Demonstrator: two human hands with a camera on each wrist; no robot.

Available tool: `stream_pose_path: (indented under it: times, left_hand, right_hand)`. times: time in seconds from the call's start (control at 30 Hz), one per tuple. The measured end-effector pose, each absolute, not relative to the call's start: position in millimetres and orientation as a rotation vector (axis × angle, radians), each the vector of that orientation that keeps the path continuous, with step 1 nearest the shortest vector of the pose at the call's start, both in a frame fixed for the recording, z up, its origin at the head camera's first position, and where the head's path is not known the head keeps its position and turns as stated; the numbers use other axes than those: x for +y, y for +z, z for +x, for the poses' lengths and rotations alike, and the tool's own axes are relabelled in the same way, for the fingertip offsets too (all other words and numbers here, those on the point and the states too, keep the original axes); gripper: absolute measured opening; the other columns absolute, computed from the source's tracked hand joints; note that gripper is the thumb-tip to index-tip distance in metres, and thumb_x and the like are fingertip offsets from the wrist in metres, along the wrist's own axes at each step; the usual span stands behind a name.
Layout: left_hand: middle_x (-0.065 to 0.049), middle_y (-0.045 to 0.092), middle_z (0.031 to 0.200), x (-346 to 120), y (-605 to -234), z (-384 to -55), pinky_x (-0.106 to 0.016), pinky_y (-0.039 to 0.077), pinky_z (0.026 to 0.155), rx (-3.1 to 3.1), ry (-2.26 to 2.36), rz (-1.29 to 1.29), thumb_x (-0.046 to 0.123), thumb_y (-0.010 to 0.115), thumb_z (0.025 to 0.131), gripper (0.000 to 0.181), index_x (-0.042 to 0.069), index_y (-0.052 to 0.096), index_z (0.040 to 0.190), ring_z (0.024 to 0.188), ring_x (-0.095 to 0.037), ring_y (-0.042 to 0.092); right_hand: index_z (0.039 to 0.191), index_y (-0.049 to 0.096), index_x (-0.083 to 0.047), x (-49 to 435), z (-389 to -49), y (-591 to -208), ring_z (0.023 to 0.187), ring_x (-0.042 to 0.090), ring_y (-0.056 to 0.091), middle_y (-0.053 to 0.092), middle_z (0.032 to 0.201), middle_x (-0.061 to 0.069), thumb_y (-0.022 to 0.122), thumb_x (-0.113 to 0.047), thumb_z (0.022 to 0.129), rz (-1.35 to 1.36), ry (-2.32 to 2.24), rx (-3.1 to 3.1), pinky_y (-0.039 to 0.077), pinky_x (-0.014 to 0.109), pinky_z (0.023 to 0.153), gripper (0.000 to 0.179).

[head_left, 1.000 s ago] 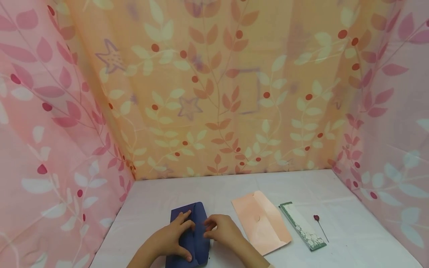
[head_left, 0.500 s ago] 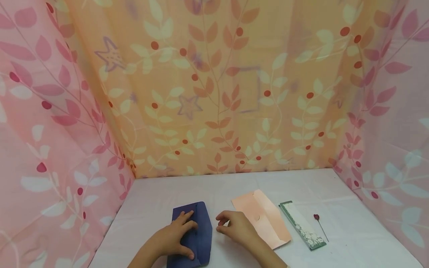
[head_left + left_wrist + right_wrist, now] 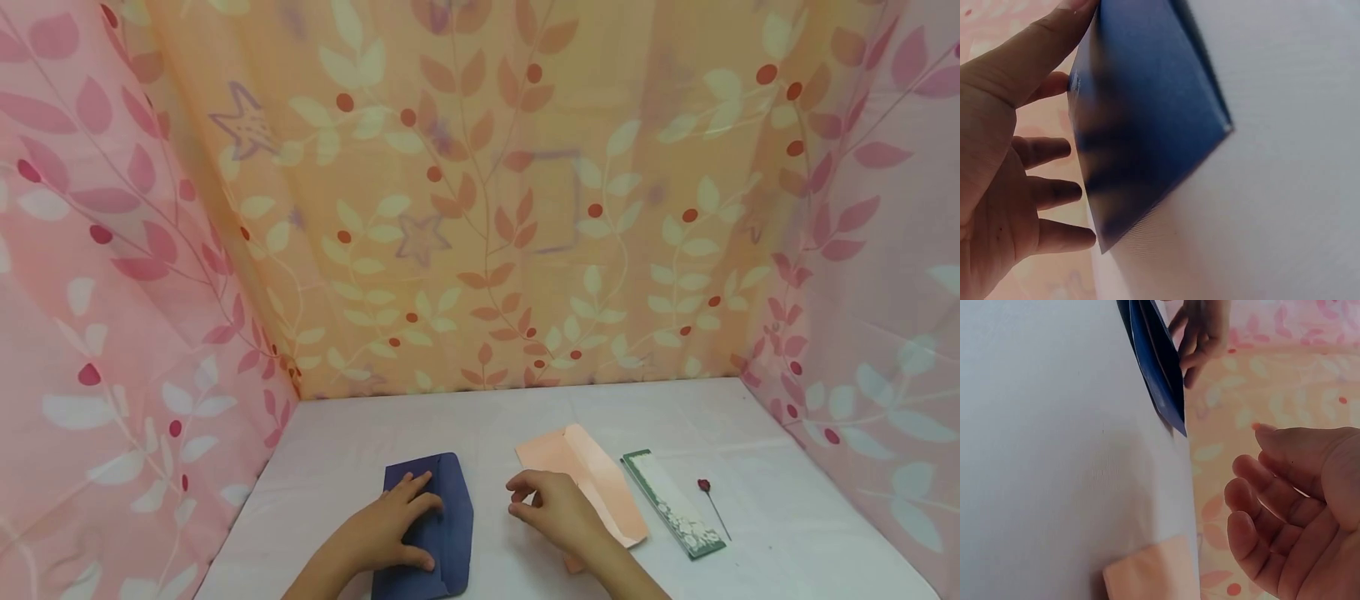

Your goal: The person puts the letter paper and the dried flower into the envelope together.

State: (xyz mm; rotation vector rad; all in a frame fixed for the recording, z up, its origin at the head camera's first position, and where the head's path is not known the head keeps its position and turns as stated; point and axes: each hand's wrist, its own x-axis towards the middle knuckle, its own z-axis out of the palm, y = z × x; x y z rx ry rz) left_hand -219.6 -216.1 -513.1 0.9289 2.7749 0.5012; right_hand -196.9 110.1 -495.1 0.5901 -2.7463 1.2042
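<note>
A navy blue envelope (image 3: pixel 454 533) lies on the table with its flap unfolded toward the right. My left hand (image 3: pixel 393 525) rests on its body, fingers spread and fingertips touching the paper. In the left wrist view the envelope (image 3: pixel 1154 94) appears beside the thumb and fingertips. To the right, my right hand (image 3: pixel 558 508) hovers above the table with loosely bent fingers, holding nothing. It partly covers a peach envelope (image 3: pixel 600 475) in the head view. In the right wrist view, the bent fingers of the right hand (image 3: pixel 1291 512) are apart from both envelopes.
Right of the peach envelope lies a long green-bordered card with white flowers (image 3: pixel 671 504). Beside it is a small dark red flower on a thin stem (image 3: pixel 703 485). The white-covered table (image 3: pixel 360 425) is enclosed by patterned curtains (image 3: pixel 480 208) at the back and sides.
My right hand has moved away from the navy envelope's flap to the right, in front of the peach envelope. The left hand stays on the navy envelope.
</note>
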Motion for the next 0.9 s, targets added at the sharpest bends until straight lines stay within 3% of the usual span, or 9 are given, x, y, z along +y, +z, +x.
stream_pose_path:
  times: [0.37,0.57,0.9]
  left_hand:
    - [-0.01,0.038,0.164,-205.2,-501.1,-223.4,-0.065,0.037,0.111,2.861,0.379,1.043,0.068,0.072,0.081,0.07,0.031,0.056,0.138,0.15,-0.043,0.034]
    - [-0.007,0.041,0.162,-185.4,-492.7,-227.7,-0.057,0.04,0.114,2.883,0.308,1.118,0.068,0.07,0.084,0.071,0.031,0.055,0.142,0.148,-0.037,0.039]
    - [-0.008,0.046,0.158,-142.5,-487.6,-234.0,-0.054,0.046,0.109,2.889,0.269,1.279,0.064,0.074,0.084,0.066,0.032,0.054,0.139,0.143,-0.036,0.047]
  right_hand:
    - [0.108,0.074,-0.02,143.4,-192.3,-489.3,0.073,-0.001,0.057,0.073,0.094,-0.013,0.079,-0.02,0.089,0.496,1.146,-2.727,0.048,0.021,0.062,0.02]
    - [0.105,0.074,-0.026,159.8,-189.4,-488.9,0.072,-0.004,0.055,0.074,0.096,-0.011,0.082,-0.021,0.087,0.424,1.074,-2.73,0.047,0.021,0.062,0.02]
    - [0.109,0.075,-0.02,191.6,-187.6,-496.2,0.075,-0.004,0.056,0.074,0.103,-0.011,0.081,-0.022,0.088,0.435,0.986,-2.741,0.048,0.021,0.064,0.022]
